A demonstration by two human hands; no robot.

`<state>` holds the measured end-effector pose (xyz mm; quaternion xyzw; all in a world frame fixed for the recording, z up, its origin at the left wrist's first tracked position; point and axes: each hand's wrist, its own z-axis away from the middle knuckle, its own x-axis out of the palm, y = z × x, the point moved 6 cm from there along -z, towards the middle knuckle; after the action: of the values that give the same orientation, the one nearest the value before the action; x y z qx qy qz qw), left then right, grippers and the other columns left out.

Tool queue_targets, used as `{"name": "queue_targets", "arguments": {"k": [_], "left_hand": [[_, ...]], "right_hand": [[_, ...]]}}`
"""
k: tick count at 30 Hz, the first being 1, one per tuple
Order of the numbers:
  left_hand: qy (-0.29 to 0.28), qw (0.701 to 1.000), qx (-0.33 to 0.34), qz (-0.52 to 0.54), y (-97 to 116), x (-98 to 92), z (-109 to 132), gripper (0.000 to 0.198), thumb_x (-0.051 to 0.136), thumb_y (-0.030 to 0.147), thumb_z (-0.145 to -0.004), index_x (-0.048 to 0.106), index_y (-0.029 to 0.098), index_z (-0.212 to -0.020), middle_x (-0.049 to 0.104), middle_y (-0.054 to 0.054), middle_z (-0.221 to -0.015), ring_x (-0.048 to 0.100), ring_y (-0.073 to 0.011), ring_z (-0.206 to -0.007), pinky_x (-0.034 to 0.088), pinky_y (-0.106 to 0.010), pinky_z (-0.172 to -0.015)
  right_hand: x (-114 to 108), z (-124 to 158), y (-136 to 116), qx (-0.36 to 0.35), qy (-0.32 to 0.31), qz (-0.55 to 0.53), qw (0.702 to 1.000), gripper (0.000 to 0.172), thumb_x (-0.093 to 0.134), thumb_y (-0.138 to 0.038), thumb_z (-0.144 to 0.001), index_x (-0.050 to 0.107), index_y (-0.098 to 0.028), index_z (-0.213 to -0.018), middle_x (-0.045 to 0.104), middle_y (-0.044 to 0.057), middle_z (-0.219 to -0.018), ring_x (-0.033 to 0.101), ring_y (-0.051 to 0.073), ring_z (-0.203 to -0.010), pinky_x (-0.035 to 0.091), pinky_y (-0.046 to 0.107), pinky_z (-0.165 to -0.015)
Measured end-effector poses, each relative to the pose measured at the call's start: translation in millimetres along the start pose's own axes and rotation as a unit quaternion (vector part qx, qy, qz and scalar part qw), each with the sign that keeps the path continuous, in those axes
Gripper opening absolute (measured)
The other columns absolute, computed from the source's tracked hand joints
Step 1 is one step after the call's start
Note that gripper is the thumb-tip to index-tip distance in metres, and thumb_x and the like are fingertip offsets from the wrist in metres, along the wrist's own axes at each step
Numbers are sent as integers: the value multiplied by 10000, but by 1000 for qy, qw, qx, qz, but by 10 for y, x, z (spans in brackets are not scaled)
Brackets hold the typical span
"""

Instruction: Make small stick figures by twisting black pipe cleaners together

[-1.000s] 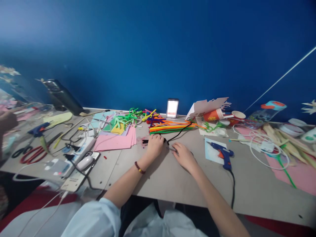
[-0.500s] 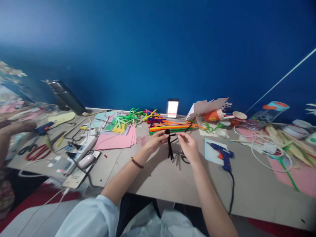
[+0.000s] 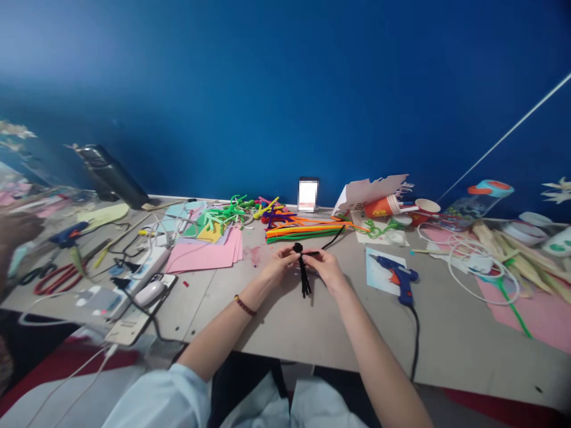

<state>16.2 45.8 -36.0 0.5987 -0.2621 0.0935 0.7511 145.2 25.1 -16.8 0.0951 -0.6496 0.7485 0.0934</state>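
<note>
A black pipe-cleaner figure (image 3: 304,279) with a round knob on top and several strands hanging down is held over the table, in the middle of the head view. My left hand (image 3: 282,263) pinches it just below the knob from the left. From the other side my right hand (image 3: 325,265) is closed on a black strand of it, fingertips close to those of my left hand. A long black strand stretches up and right past my right hand. Behind the hands lies a bundle of coloured pipe cleaners (image 3: 307,232).
A blue glue gun (image 3: 398,276) lies on light blue paper to the right, its cord running off the front edge. A phone (image 3: 308,195) leans on the wall. Leftward are pink paper (image 3: 203,255), a power strip (image 3: 143,279), red-handled pliers (image 3: 60,276) and a co-worker's blurred hand (image 3: 20,229).
My right hand has moved in toward my left, and the fingertips now almost meet at the black figure. The whole view has shifted slightly. The co-worker's hand has moved left.
</note>
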Motion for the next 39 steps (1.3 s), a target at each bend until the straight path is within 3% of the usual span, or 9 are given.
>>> {"name": "queue_targets", "arguments": {"k": [8, 15, 18, 21, 23, 25, 28, 33, 39], "left_hand": [[29, 999, 34, -4, 68, -3, 8, 335, 824, 225, -563, 669, 202, -859, 648, 21, -706, 593, -90, -606, 452, -219, -592], [36, 998, 53, -13, 144, 24, 28, 340, 828, 219, -536, 659, 183, -829, 636, 24, -722, 560, -70, -582, 434, -195, -557], [17, 999, 47, 10, 161, 62, 45, 330, 826, 206, -537, 668, 184, -825, 640, 18, -740, 567, -78, -605, 435, -195, -559], [-31, 999, 24, 30, 155, 125, 76, 298, 807, 200, -580, 681, 177, -850, 646, 6, -767, 568, -77, -613, 435, -196, -571], [-63, 997, 10, 40, 137, 159, 95, 289, 795, 190, -605, 685, 169, -871, 650, -3, -785, 572, -79, -619, 432, -198, -581], [-86, 995, 1, 47, 110, 178, 108, 292, 790, 175, -612, 688, 160, -885, 657, -14, -792, 574, -86, -619, 426, -203, -587], [-106, 993, -13, 55, 50, 194, 115, 282, 775, 171, -638, 694, 152, -907, 673, -33, -809, 578, -97, -618, 413, -215, -590], [-117, 988, -31, 97, -14, 216, 128, 272, 773, 175, -644, 697, 155, -904, 681, -58, -899, 612, -134, -743, 432, -244, -681], [-119, 974, -66, 182, 22, 199, 163, 326, 729, 189, -677, 659, 150, -992, 587, -25, -694, 564, -138, -671, 422, -274, -670]], "right_hand": [[-86, -36, -63, -50, 55, 1, 997, 395, 800, -411, -535, 677, -183, -833, 690, 12, -702, 621, 143, -625, 508, 269, -612], [-274, -54, -131, -89, 133, -12, 987, 324, 767, -393, -587, 673, -174, -807, 683, 23, -713, 615, 141, -662, 523, 291, -675], [-266, -44, -186, -104, 85, -13, 991, 328, 752, -312, -609, 690, -210, -914, 701, 36, -936, 621, 135, -766, 524, 262, -690], [-116, -1, -181, -72, -39, -13, 997, 497, 744, -251, -622, 647, -296, -1108, 628, 21, -1206, 628, 134, -865, 528, 243, -696], [-22, 41, -155, -43, -98, -3, 994, 489, 747, -259, -636, 651, -299, -1113, 645, 18, -1180, 639, 146, -884, 532, 254, -718], [23, 62, -141, -31, -114, 11, 993, 412, 758, -276, -631, 689, -261, -1038, 699, 21, -1044, 652, 164, -876, 534, 281, -755], [12, 47, -143, -52, -80, 31, 995, 359, 781, -269, -585, 715, -216, -934, 727, 27, -902, 662, 182, -829, 533, 319, -772], [-84, 32, -158, -117, 29, 87, 989, 222, 755, -317, -578, 700, -179, -743, 717, 38, -748, 654, 175, -685, 526, 307, -683], [-402, 17, -319, -179, 173, 117, 961, 206, 684, -363, -670, 678, -173, -747, 667, 15, -613, 624, 154, -601, 504, 288, -640]]}}
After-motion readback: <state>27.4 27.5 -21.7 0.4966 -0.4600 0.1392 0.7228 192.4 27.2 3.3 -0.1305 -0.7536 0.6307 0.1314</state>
